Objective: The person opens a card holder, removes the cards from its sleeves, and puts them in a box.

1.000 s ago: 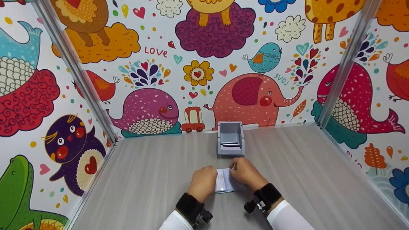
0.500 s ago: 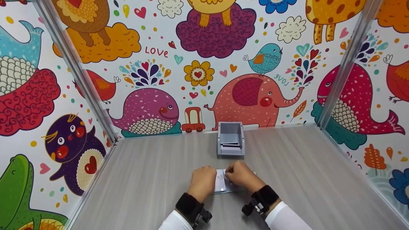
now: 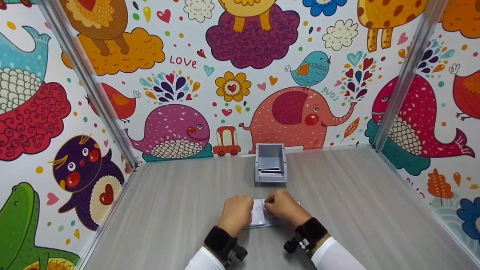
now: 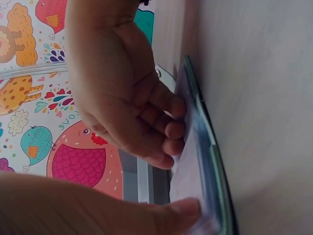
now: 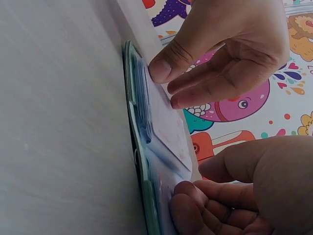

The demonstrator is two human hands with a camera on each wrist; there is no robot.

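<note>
A card holder (image 3: 258, 214) with clear plastic sleeves and a pale green cover edge lies spread open on the table. My left hand (image 3: 236, 214) holds its left side; in the right wrist view, that thumb (image 5: 161, 69) rests on a sleeve with a pale card in it, and the fingers are near the far edge. My right hand (image 3: 285, 207) is over the middle of the holder, fingers curled. In the right wrist view its thumb and forefinger (image 5: 198, 188) come together at a sleeve's corner. Whether a loose card is between them is hidden.
A grey bin (image 3: 270, 178) stands behind the holder against the patterned back wall, with a few flat cards (image 3: 270, 170) inside. Cartoon-printed walls (image 3: 180, 127) and metal posts (image 3: 397, 75) enclose the wood-grain table (image 3: 168, 210).
My right hand has moved a little left and down, from the right part of the holder to its middle. The left hand and the holder have shifted slightly left.
</note>
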